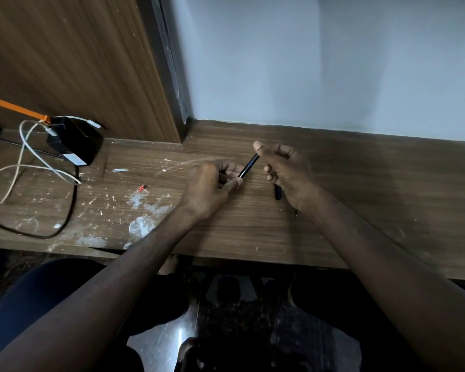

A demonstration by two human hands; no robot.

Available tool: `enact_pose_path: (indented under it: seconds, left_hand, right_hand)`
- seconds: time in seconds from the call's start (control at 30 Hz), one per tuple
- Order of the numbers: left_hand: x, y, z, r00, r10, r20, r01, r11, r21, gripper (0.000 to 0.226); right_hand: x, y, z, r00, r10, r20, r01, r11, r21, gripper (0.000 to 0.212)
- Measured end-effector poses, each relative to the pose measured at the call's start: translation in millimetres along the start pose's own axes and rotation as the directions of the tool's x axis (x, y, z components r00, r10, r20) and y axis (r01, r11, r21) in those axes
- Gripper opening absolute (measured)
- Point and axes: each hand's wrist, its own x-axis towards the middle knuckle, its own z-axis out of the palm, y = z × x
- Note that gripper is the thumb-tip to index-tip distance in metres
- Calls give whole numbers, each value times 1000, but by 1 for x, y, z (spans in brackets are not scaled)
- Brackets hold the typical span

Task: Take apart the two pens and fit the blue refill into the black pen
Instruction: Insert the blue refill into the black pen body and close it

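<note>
A dark pen with a blue band (pixel 249 166) is held above the wooden desk (pixel 360 189), slanting up to the right. My left hand (pixel 212 183) grips its lower end between thumb and fingers. My right hand (pixel 285 170) pinches its upper tip with thumb and forefinger. A second black pen part (pixel 277 193) lies on the desk under my right palm, mostly hidden by the hand. Whether a refill is exposed cannot be made out.
At the desk's left stand a black box (pixel 75 143) with white cable (pixel 24 167) and black cable (pixel 70 210) looping around it, plus an orange strip (pixel 19 108). White paint smears (pixel 142 224) mark the desk. A wall and a wooden panel rise behind.
</note>
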Motion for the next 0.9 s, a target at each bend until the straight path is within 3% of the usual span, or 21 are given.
enact_pose_path:
  seconds: [0.13, 0.27, 0.37, 0.5, 0.67, 0.9]
  left_hand:
    - [2, -2, 1, 1000, -15, -13, 16, 1000, 11, 12]
    - [0, -1, 1, 1000, 9, -17, -9, 1000, 13, 14]
    - [0, -1, 1, 1000, 11, -8, -11, 1000, 9, 15]
    - [2, -1, 1, 1000, -9, -17, 9, 1000, 6, 14]
    - [0, 2, 2, 1000, 4, -3, -4, 1000, -13, 17]
    - [1, 4, 1, 1000, -17, -14, 17, 1000, -25, 14]
  right_hand:
    - [0, 1, 1, 997, 3, 80, -4, 1000, 16, 22]
    - [2, 4, 3, 1000, 2, -14, -2, 1000, -9, 18]
    - [2, 4, 1, 1000, 21, 6, -22, 1000, 19, 25]
    - [2, 3, 1, 997, 26, 78, -29, 999, 41, 13]
    - [2, 5, 0, 1000, 17, -25, -17, 1000, -3, 21]
    - [-1, 4, 1, 997, 2, 80, -4, 1000, 26, 18]
